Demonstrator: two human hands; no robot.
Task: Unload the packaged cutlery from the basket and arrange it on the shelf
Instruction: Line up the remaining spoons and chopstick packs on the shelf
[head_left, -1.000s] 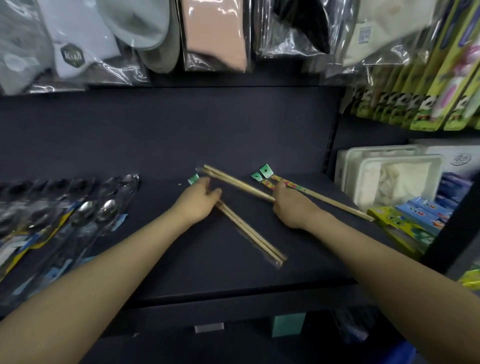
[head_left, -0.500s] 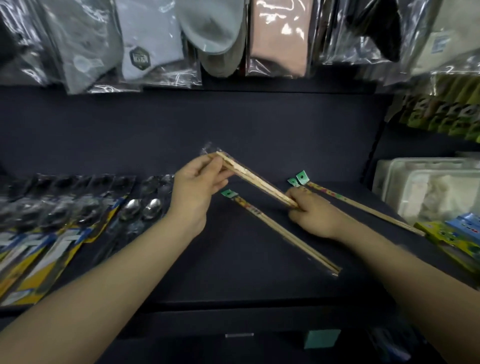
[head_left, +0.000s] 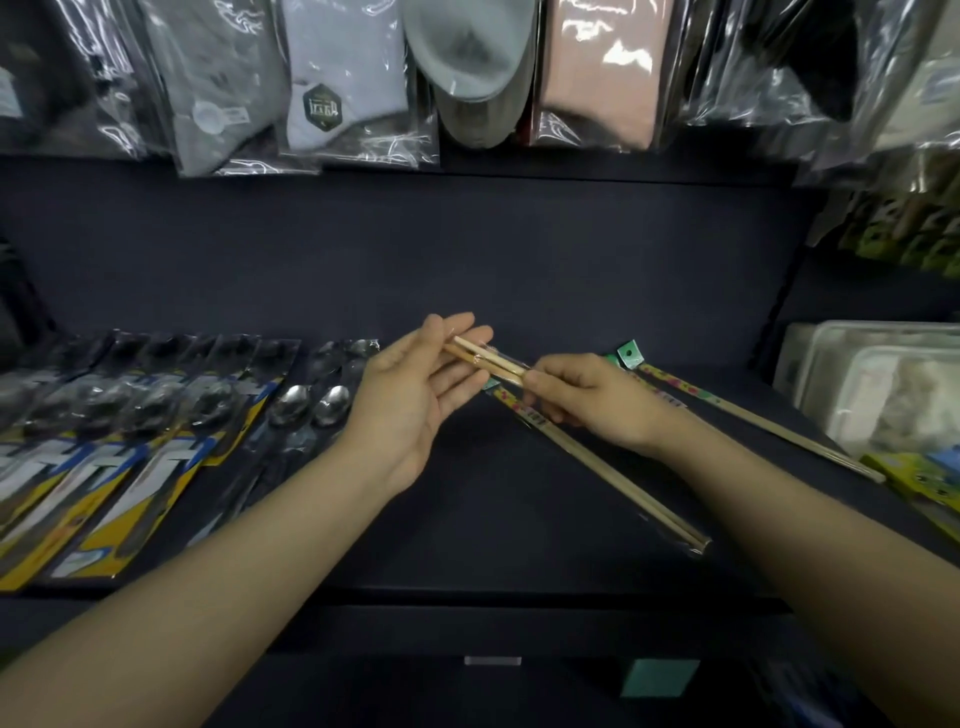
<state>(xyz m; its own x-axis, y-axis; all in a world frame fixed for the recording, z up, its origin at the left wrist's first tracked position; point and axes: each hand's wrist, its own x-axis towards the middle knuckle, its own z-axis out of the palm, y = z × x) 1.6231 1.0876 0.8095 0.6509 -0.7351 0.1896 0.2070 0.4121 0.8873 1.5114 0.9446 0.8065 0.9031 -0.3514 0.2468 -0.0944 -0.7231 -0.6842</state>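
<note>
A clear-wrapped pack of wooden chopsticks (head_left: 488, 361) is held above the dark shelf (head_left: 467, 519). My right hand (head_left: 587, 400) grips its near end. My left hand (head_left: 415, 395) is open, palm turned inward, fingertips touching the pack's far end. Under my hands a second chopstick pack (head_left: 597, 462) with a patterned label lies diagonally on the shelf. A third chopstick pack (head_left: 748, 415) with a green tag lies further right. Packaged spoons (head_left: 306, 415) lie to the left. The basket is out of view.
Yellow-and-blue carded cutlery packs (head_left: 104, 457) line the shelf's left part. Bagged socks (head_left: 343, 88) hang above. White plastic containers (head_left: 878, 384) and yellow-green boxes (head_left: 919, 478) stand on the neighbouring shelf at right.
The held chopstick pack rose off the shelf. My left hand went from pinching its far end to an open palm with fingertips on it. The view shifted left, showing more spoons.
</note>
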